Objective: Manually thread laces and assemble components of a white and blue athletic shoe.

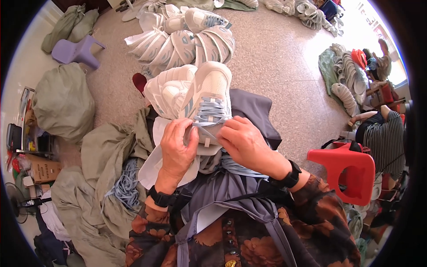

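White shoe (213, 85) before the wearer's lap, just beyond both hands, toe pointing away | right hand (242, 139) pinches blue lace (210, 111); left hand (179, 144) at lacing's left edge, grip closure unclear from here | neither nearer

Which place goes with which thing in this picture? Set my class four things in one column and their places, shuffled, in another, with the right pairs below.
Things
1. Purple seat
2. Red seat
3. Loose heap of blue laces
4. Laced shoe

Places
A. At the fingertips of the left hand and right hand
B. On green cloth, lower left
C. Between green bundles, upper left
D. Right side, near a person in a striped top

Right pairs: 1-C, 2-D, 3-B, 4-A
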`<action>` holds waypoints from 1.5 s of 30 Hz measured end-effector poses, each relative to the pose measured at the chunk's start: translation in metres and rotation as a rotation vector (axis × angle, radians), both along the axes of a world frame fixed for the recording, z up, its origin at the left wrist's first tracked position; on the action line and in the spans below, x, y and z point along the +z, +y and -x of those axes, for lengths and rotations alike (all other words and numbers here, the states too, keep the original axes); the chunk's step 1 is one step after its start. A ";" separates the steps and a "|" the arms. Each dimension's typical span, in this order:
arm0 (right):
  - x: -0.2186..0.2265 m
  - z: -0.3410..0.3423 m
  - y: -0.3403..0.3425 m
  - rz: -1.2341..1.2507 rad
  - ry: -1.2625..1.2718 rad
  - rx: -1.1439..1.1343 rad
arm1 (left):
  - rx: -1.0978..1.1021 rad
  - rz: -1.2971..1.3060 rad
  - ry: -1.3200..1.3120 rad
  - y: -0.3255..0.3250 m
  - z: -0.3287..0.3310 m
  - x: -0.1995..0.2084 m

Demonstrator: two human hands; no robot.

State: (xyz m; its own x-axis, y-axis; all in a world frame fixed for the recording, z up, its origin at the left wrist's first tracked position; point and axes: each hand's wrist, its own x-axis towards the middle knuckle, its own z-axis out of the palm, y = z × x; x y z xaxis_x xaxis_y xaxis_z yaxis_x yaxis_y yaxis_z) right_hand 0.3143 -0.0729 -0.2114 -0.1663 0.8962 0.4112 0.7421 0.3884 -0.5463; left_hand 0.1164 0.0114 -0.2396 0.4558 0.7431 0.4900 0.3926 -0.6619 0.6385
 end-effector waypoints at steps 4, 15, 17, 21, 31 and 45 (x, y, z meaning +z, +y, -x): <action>-0.004 -0.006 -0.015 0.222 0.257 -0.047 | 0.008 -0.006 -0.030 0.000 0.000 -0.003; -0.030 -0.022 -0.038 0.557 0.667 -0.154 | -0.073 -0.257 0.138 -0.014 -0.020 0.028; -0.035 -0.020 -0.036 0.497 0.753 -0.190 | -0.070 -0.256 0.170 -0.011 -0.028 0.031; -0.015 -0.016 -0.017 0.162 0.594 -0.247 | -0.076 -0.291 0.277 -0.012 -0.032 0.035; -0.018 -0.023 -0.009 0.160 0.420 -0.105 | -0.110 -0.260 0.145 -0.026 -0.018 0.020; -0.036 -0.026 -0.010 0.372 0.838 -0.069 | -0.032 -0.209 0.376 -0.028 -0.056 0.018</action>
